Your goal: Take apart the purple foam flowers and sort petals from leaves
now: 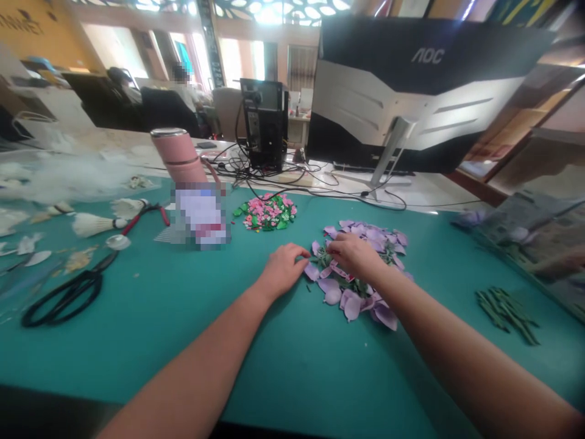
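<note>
Purple petals (pixel 351 305) lie in a wide heap with small green leafy pieces on a green mat (pixel 283 384). My left hand (pixel 286 268) rests at the heap's left edge, its fingers bent together beside a petal; anything between the fingertips is too small to make out. Over the upper middle of the heap is my right hand (pixel 354 255), its fingers closed near a green piece, with the fingertips partly hidden. Behind my left hand sits a smaller pile of pink and green pieces (pixel 269 212).
Green stems (pixel 507 312) lie at the right. Black scissors (pixel 77 296), red-handled pliers (pixel 146 214) and shuttlecocks (pixel 94 224) are on the left. A pink bottle (pixel 176 155), a computer case (pixel 265 125), cables and a monitor (pixel 425 97) stand behind. People sit in the background.
</note>
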Demonstrator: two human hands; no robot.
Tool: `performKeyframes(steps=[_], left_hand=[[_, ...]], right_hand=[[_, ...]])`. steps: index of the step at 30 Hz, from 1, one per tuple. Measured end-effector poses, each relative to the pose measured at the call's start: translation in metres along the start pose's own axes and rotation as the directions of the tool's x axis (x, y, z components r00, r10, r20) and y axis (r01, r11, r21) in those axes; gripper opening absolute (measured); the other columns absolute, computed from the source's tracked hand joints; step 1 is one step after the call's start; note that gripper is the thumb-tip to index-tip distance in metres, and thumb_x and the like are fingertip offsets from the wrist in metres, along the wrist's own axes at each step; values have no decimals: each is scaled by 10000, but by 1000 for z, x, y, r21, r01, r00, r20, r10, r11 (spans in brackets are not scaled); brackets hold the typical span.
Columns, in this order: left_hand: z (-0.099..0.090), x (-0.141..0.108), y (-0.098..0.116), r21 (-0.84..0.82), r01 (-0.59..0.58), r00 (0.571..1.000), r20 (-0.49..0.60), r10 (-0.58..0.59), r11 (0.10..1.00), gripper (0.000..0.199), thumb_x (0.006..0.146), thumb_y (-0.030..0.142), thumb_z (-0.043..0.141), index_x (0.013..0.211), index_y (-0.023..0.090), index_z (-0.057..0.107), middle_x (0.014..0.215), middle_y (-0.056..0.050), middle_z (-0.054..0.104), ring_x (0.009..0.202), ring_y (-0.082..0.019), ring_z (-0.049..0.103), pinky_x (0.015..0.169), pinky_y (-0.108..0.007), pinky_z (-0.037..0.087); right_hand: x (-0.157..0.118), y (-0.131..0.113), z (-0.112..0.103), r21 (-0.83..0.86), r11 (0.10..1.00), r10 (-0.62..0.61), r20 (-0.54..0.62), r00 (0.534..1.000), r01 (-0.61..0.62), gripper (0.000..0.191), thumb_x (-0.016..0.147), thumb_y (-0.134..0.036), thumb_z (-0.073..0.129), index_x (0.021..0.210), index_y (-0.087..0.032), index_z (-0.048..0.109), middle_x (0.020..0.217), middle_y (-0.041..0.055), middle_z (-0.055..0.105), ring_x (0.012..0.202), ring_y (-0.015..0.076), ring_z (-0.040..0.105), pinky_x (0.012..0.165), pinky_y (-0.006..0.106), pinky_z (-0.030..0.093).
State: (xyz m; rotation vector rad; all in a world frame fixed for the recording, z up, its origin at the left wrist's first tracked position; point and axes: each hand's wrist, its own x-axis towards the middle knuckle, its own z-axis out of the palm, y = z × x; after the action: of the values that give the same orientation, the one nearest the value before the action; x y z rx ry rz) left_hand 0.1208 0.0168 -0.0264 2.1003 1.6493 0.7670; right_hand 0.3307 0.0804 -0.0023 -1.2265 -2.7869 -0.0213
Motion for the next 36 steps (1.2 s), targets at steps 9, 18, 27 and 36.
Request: performKeyframes(steps=[9, 18, 27, 36], left_hand=[[3, -3, 4, -14, 10, 1000, -29, -10, 1000, 200, 893, 223, 565, 1008, 190, 725, 1061, -72, 691, 1040, -226, 616, 979, -361, 464], [2, -4, 3, 6, 27, 999, -27, -27, 1000, 211, 900, 245, 556, 1020, 212, 728, 1086, -69, 689, 1050, -220, 617, 973, -352, 475], [-2, 3, -3, -28, -23, 1000, -16, 22, 999, 229, 876, 268, 524, 982, 193, 711, 1083, -74, 705, 1042, -227, 632, 981, -363, 473], [-6, 14, -8, 13, 52, 999, -10, -52, 999, 345, 823, 476, 499, 968, 266, 730, 1066, -23, 727, 901, -245, 666, 874, -347, 519]], right_hand=[[31, -7, 12, -161, 966, -183, 128, 975, 203, 213, 896, -107, 518, 875, -167, 721, 872, 104, 657, 841, 204, 592, 753, 283, 409], [35, -7, 16, -220, 964, -125, 136, 983, 153, 190, 818, -79, 538, 877, -168, 696, 881, 142, 700, 858, 262, 633, 722, 330, 394], [-23, 8, -18, -151, 986, 77, 40, 996, -70, 391, 870, -112, 490, 1219, -218, 633, 1015, 88, 670, 914, 214, 626, 734, 278, 401], [-161, 118, -19, 95, 770, 622, -328, 711, -631, 327, 849, -180, 506, 1152, -188, 627, 924, 49, 700, 831, 183, 629, 749, 258, 449]])
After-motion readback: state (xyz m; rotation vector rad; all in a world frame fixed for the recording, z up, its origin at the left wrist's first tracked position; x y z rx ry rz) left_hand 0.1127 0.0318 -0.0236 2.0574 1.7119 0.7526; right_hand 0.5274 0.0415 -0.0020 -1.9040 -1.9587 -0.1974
